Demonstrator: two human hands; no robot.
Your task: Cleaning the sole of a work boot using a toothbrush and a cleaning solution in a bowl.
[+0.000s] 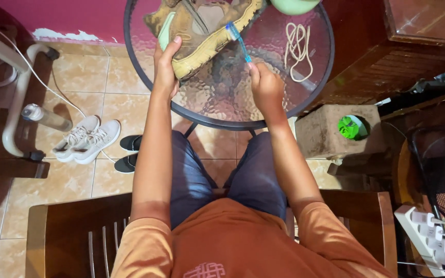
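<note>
The left hand (166, 69) is wrapped around the near edge of a tan boot (204, 28), thumb on top and fingers under the sole, holding it tilted on the far side of the round glass bench (305, 100). The right hand (266, 87) is closed in a fist around the handle of a blue toothbrush (239, 41), whose bristle end touches the boot's pale sole edge. The boot looks fairly heavy and stiff along the sole but soft and floppy in the upper, so a grip at the sole rim or heel, as it is held now, seems the steadiest; the fabric upper would likely fold under pressure. The toothbrush is light, thin and somewhat springy, best taken low on the handle for a firm scrub. The patterned glass top looks slick and breakable, so the boot could slide on it if pushed hard. A loose cream shoelace (298, 49) lies on the right part of the bench, well apart from both hands. On the tiled floor to the left sit a pair of white sneakers (86, 139) beside a pair of black shoes (129, 152).
</note>
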